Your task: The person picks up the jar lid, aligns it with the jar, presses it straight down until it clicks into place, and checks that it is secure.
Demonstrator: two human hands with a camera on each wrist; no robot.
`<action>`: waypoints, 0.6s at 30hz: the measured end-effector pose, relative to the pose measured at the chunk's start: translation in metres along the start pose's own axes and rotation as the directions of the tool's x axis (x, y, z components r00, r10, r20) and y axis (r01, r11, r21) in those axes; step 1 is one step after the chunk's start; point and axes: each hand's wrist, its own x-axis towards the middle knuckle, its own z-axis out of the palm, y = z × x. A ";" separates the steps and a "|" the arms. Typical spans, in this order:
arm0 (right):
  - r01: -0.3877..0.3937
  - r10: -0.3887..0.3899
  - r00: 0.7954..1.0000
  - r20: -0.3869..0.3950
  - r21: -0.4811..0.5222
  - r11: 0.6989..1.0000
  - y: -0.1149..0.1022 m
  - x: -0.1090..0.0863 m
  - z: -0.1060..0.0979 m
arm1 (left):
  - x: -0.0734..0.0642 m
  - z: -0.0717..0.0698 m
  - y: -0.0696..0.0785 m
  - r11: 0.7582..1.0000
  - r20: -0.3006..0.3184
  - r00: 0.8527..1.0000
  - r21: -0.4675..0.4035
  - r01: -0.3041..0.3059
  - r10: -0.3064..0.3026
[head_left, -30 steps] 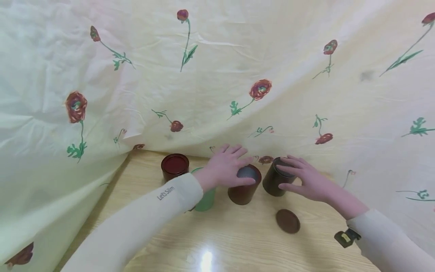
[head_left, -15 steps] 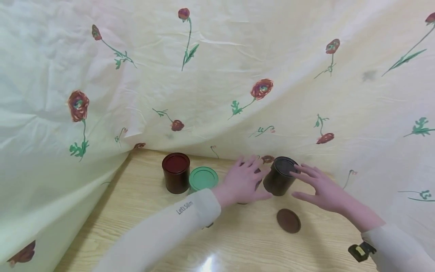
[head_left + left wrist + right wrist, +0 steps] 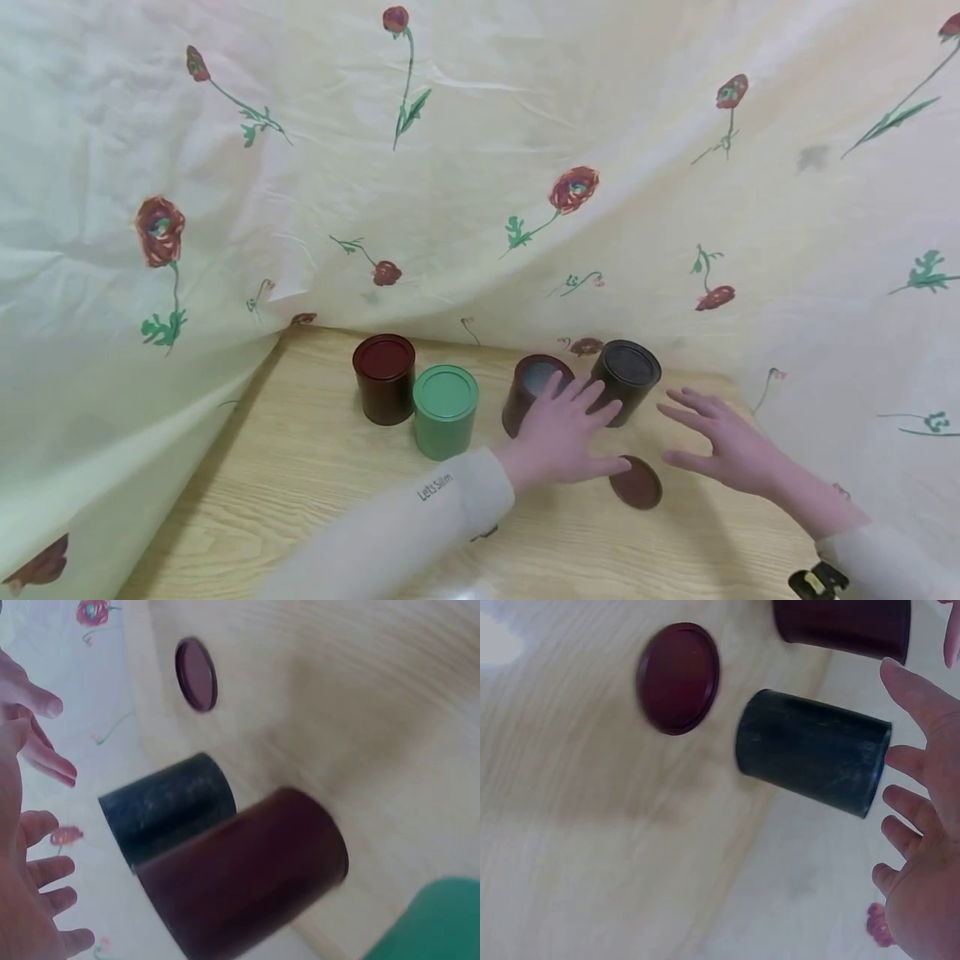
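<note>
My left hand hovers palm down with its fingers spread, overlapping the front of a dark red can in the head view. That can has no lid on, and its greyish inside shows. In the same view the left thumb tip overlaps a dark red round lid lying flat on the table. My right hand is held in the air to the right of a black lidded can, fingers loosely extended. The right wrist view shows a gap between the lid and the black can. Neither hand holds anything.
Left of the open can stand a green lidded can and another dark red can with its lid on. The cans are in a row on a wooden table. A flowered cloth hangs behind and at both sides.
My left hand has come toward me and to the right, from over the open can toward the loose lid. My right hand has drawn back rightward from the black can. The cans stay put.
</note>
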 end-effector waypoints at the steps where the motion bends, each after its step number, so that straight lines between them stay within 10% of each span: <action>1: 0.004 -0.004 1.000 -0.002 0.006 1.000 0.001 -0.002 0.002 | 0.000 0.001 0.003 1.000 0.003 1.000 -0.001 0.002 -0.002; 18: 0.050 -0.050 0.999 -0.009 0.042 0.998 0.027 -0.032 0.040 | 0.000 0.044 0.049 0.999 0.048 0.998 0.019 0.048 -0.049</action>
